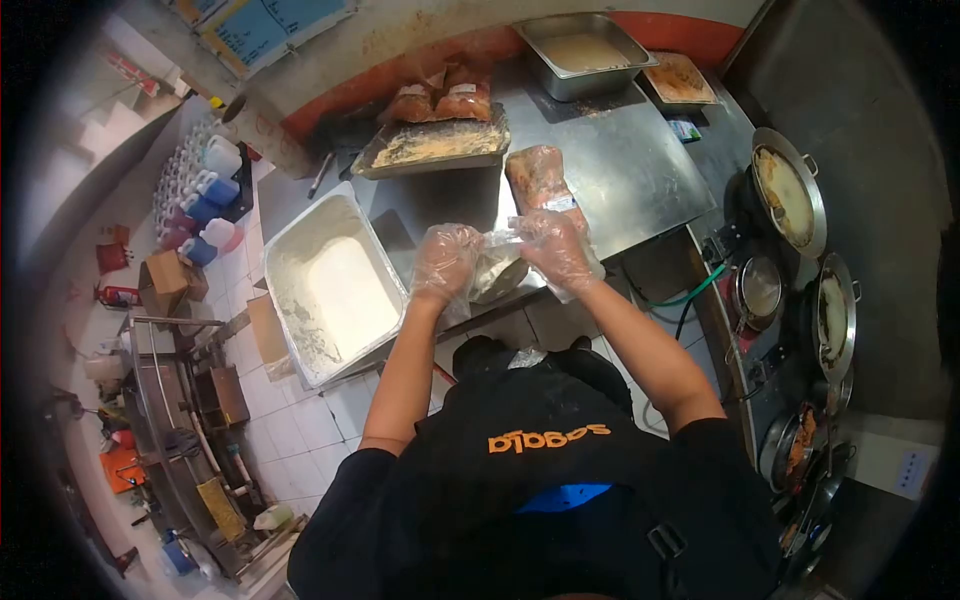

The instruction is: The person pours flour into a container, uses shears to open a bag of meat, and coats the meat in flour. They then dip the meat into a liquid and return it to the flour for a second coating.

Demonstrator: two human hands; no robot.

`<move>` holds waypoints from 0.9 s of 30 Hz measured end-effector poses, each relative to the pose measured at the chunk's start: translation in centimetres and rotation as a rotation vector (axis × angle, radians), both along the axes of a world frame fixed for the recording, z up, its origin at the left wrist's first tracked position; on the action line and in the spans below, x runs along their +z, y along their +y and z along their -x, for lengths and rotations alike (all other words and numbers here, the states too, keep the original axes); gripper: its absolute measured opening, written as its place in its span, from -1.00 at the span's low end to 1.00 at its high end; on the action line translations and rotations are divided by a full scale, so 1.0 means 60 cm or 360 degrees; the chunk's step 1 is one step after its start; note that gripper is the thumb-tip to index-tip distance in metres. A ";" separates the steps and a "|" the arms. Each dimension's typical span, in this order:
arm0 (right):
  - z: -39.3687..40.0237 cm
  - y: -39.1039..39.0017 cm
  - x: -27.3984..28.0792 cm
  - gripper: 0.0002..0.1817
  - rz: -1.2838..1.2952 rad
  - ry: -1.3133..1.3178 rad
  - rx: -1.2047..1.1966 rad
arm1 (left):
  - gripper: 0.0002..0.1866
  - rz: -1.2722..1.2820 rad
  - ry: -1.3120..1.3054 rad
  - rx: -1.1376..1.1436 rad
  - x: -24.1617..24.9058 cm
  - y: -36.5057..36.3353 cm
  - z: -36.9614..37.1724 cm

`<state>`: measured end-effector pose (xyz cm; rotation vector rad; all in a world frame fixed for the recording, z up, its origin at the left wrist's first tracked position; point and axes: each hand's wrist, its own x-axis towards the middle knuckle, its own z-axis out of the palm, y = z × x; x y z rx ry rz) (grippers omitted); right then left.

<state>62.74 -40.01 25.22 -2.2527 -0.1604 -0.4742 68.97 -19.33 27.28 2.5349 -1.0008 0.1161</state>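
Observation:
Both hands wear clear disposable gloves and are close together at the table's front edge. My left hand (447,262) is closed, its fingers gripping one side of a plastic bag (497,274). The other side of that bag's top is pinched by my right hand (556,252), also closed. The bag hangs between the hands; its contents are hard to make out. Just beyond my right hand lies a clear pack of reddish meat (540,178) with a white label. A white tub (283,262) holding pale flour (345,280) stands left of my left hand.
On the steel table (640,160), a crumb-dusted tray (430,152) stands behind, with reddish packs (462,100) at its back. A deep steel pan (590,75) holds pale liquid. Frying pans (790,195) line the right side. Jugs (212,190) stand on the left floor.

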 end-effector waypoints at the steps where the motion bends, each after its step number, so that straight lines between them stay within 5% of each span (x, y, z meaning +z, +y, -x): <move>1: -0.007 0.002 0.002 -0.73 -0.0007 -0.0006 -0.0007 | -0.83 0.0035 0.0040 0.0051 -0.007 0.001 -0.006; 6: -0.023 -0.005 0.044 -0.84 0.0252 0.0057 -0.0002 | -0.77 0.0600 -0.0053 0.0014 0.071 -0.015 0.007; 11: -0.047 -0.010 0.026 -0.86 0.0420 -0.0012 0.0103 | -0.82 -0.0276 -0.0388 -0.0215 0.044 -0.021 -0.028; 13: -0.046 -0.005 0.058 -0.86 0.0422 -0.0018 0.0039 | -0.82 -0.0321 -0.0451 -0.0200 0.034 -0.014 -0.039; 16: -0.041 -0.011 0.056 -0.80 0.0067 0.0272 0.0079 | -0.79 -0.0063 -0.0518 -0.0202 0.035 -0.004 -0.030; 18: -0.015 -0.026 0.069 -0.74 -0.0302 -0.0036 0.0040 | -0.89 0.0138 -0.0578 -0.0142 0.061 -0.022 -0.013; 19: 0.006 -0.030 0.058 -0.70 -0.0646 -0.0184 -0.0108 | -0.90 0.0150 -0.0498 -0.0089 0.058 -0.029 -0.012; 21: 0.050 -0.065 0.035 -0.70 -0.0573 -0.0146 -0.0329 | -0.91 0.0294 -0.0677 -0.0268 0.063 -0.033 -0.018; 23: 0.119 -0.084 0.030 -0.63 -0.0841 0.0146 -0.0580 | -0.88 -0.0088 -0.0512 -0.0117 0.063 -0.046 -0.005; 25: 0.188 -0.109 0.010 -0.61 -0.0609 0.0186 -0.0849 | -0.87 0.0150 -0.0513 -0.0525 0.041 -0.039 -0.025; 27: 0.271 -0.123 0.001 -0.58 -0.0590 0.0329 -0.1070 | -0.82 0.0156 -0.0352 -0.0068 0.050 -0.034 -0.023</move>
